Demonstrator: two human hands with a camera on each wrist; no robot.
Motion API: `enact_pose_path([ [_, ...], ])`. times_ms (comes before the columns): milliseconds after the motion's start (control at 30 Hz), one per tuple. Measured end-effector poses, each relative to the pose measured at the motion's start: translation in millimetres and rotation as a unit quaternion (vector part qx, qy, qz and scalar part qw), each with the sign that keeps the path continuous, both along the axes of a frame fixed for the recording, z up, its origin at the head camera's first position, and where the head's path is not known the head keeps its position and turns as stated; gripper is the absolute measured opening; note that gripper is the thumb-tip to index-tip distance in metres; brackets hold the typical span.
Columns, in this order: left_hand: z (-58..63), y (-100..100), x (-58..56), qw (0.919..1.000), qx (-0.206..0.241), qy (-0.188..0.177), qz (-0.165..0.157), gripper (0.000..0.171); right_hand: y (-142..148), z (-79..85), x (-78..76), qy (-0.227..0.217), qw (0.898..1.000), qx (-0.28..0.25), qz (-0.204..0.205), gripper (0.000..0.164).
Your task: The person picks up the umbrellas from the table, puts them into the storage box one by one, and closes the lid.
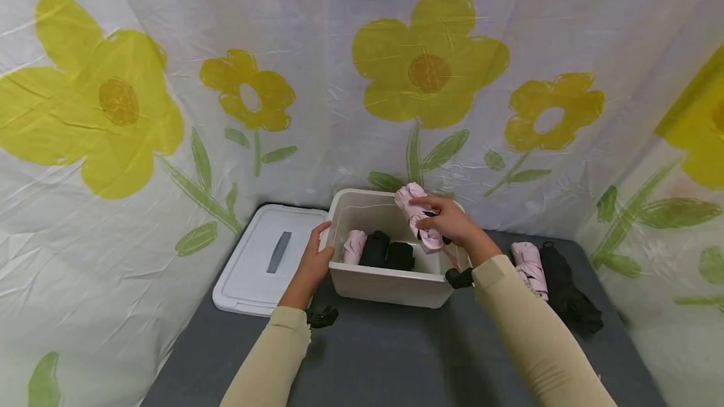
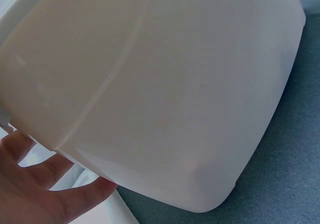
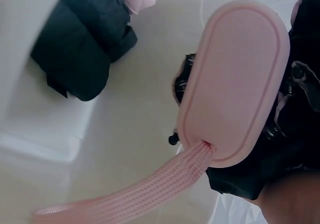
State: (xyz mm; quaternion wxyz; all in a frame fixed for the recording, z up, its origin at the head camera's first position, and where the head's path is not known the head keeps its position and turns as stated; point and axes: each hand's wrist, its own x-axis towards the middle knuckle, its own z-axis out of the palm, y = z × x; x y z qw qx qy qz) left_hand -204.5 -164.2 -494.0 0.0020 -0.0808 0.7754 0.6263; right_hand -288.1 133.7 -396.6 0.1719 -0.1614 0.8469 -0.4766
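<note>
The right hand (image 1: 452, 222) grips a pink umbrella (image 1: 413, 211) above the right half of the bin (image 1: 390, 286); its long axis slants from far left to near right, strap (image 3: 135, 196) end nearer. Open room lies between the black umbrellas (image 1: 375, 250) and right wall. The left hand (image 1: 313, 259) rests extended fingers against the left edge.

The left arm (image 1: 268, 357) and right arm (image 1: 540, 331) reach forward, angling toward each other, in long sleeves that end at the wrists. The left hand (image 1: 311, 264) has its fingers spread and fairly straight, with the fingertips partly hidden in the left wrist view. The right hand (image 1: 450, 222) points inward, its thumb and fingers curled in a grip, farther forward than the left.
</note>
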Motion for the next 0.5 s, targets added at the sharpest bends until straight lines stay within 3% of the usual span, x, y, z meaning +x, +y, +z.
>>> enact_pose_path([
  [67,0.0,-0.5,-0.6,1.0000,0.004,0.001,-0.002,0.064,1.8,-7.4,-5.2,-0.004,1.000,0.006,0.003,0.053],
  [133,-5.7,-1.5,-3.7,1.0000,0.003,0.004,-0.001,0.064,1.1,-7.7,-4.7,-0.017,1.000,0.009,-0.001,0.054],
  [300,-6.9,-2.2,-4.3,1.0000,0.002,0.002,-0.002,0.064,-0.1,-9.6,-5.6,-0.035,0.999,0.024,-0.002,0.054],
  [500,-6.9,-1.1,-4.7,1.0000,-0.004,0.005,0.002,0.064,1.8,-8.6,-6.6,-0.022,0.997,0.063,0.025,0.052],
])
